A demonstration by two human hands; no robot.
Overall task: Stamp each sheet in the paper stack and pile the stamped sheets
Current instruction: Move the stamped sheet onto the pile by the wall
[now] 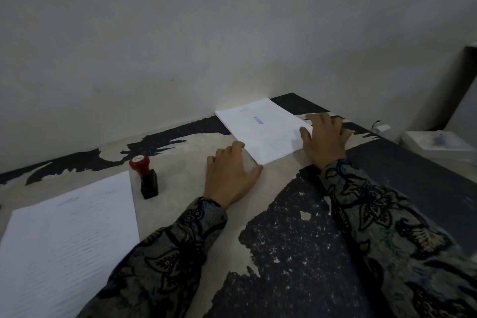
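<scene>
The pile of stamped sheets (260, 130) lies right of centre in the frame, its far corner close to the wall (180, 33), and its top sheet carries a blue stamp mark (257, 120). The left hand (231, 175) rests flat against the pile's near-left edge, fingers (238, 146) straight and close together along that edge, thumb (254, 170) touching the near corner. The right hand (325, 137) rests on the pile's right edge, fingers relaxed and slightly spread, thumb (305, 134) lying on the top sheet; it grips nothing. Both sleeves (382, 214) are dark with a floral print.

The stamp (145, 177), red knob above a black base, stands upright on the table (185, 157) left of centre, well apart from the left hand and just beside the far-right corner of the unstamped paper stack (69, 240). That stack fills the lower left of the frame, its left and near edges cut off by the frame border; faint lines of print show on its top sheet.

Between the stack and the pile lies an open stretch of table, pale where its dark speckled coating has peeled. The table's right edge runs diagonally down the right side of the frame; beyond it, in the middle right, sits a white box (436, 146).
</scene>
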